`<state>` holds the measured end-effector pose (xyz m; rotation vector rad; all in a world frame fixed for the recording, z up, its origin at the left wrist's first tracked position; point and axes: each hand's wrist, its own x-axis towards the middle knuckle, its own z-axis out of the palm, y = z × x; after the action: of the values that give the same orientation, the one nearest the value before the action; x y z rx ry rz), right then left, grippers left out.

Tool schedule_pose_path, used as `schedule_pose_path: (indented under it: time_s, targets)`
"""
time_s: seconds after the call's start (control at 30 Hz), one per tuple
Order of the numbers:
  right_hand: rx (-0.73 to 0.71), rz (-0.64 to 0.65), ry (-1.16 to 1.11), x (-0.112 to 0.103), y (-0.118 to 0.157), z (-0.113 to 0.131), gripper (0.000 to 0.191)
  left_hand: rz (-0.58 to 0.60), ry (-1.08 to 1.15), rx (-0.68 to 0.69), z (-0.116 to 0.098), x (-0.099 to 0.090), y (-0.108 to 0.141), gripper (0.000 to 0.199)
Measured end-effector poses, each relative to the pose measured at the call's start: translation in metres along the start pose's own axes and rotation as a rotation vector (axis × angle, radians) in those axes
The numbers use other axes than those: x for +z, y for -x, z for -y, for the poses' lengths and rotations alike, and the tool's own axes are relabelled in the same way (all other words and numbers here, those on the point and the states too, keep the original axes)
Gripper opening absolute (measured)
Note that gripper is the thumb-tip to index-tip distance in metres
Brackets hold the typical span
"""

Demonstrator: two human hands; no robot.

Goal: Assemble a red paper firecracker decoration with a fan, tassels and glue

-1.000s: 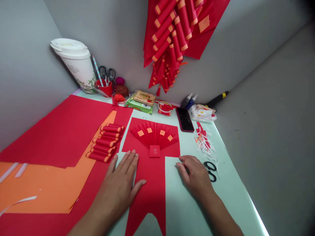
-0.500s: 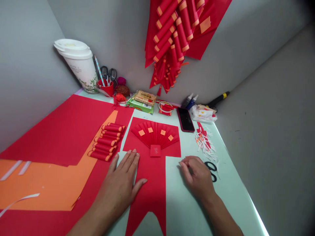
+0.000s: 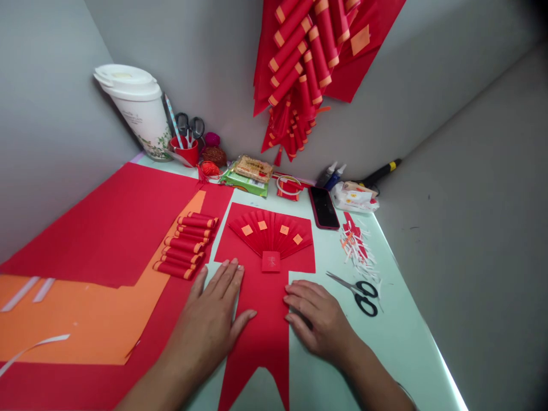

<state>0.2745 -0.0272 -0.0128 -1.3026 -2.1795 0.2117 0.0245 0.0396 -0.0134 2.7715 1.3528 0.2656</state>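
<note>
A red paper shape (image 3: 265, 319) with a notched lower end lies flat on the pale green table. On its wide upper part sits a pleated red fan (image 3: 274, 231) bearing small orange squares, with a red square (image 3: 271, 261) at its base. My left hand (image 3: 216, 311) rests flat, fingers spread, on the left edge of the paper, its thumb reaching over it. At the right edge of the paper, my right hand (image 3: 314, 317) touches down with fingers apart, holding nothing. Black-handled scissors (image 3: 363, 297) lie just right of it.
Rolled red tubes (image 3: 184, 245) with orange ends lie on red and orange sheets (image 3: 85, 325) at left. A cup (image 3: 137, 114), packets (image 3: 250, 174), a phone (image 3: 324, 208) and paper scraps (image 3: 357, 245) line the back and right. Red decorations (image 3: 299, 63) hang above.
My right hand has moved left to the paper's edge and its curled fingers have opened out, uncovering the scissors. My left hand has stayed in place.
</note>
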Motion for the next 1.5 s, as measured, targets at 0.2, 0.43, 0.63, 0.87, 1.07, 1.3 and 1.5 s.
schedule_pose_path:
  time_s: [0.2, 0.43, 0.63, 0.87, 1.07, 1.3, 1.5]
  targets:
    - [-0.003, 0.012, 0.0, 0.004, 0.001, 0.0, 0.027, -0.036, -0.033, 0.023, 0.0, 0.003, 0.0, 0.064]
    - [-0.017, -0.012, -0.022, 0.004, 0.001, 0.002, 0.029, -0.068, -0.064, 0.039, 0.001, 0.004, 0.002, 0.064]
    - [0.127, -0.208, -0.036, -0.001, 0.001, -0.005, 0.007, -0.106, -0.051, 0.067, 0.003, 0.001, 0.0, 0.063]
    - [0.405, -0.391, 0.0, -0.004, 0.009, -0.024, 0.025, -0.318, 0.088, 0.082, -0.005, -0.022, 0.004, 0.042]
    - [0.525, -0.402, -0.073, 0.001, 0.015, -0.034, 0.045, -0.383, 0.368, 0.105, -0.02, -0.04, 0.012, 0.016]
    - [0.629, -0.364, -0.208, 0.008, 0.012, -0.037, 0.052, -0.399, 0.415, 0.108, -0.021, -0.043, 0.02, 0.028]
    - [0.696, -0.367, -0.278, 0.005, 0.01, -0.038, 0.053, -0.412, 0.403, 0.14, -0.022, -0.042, 0.019, 0.033]
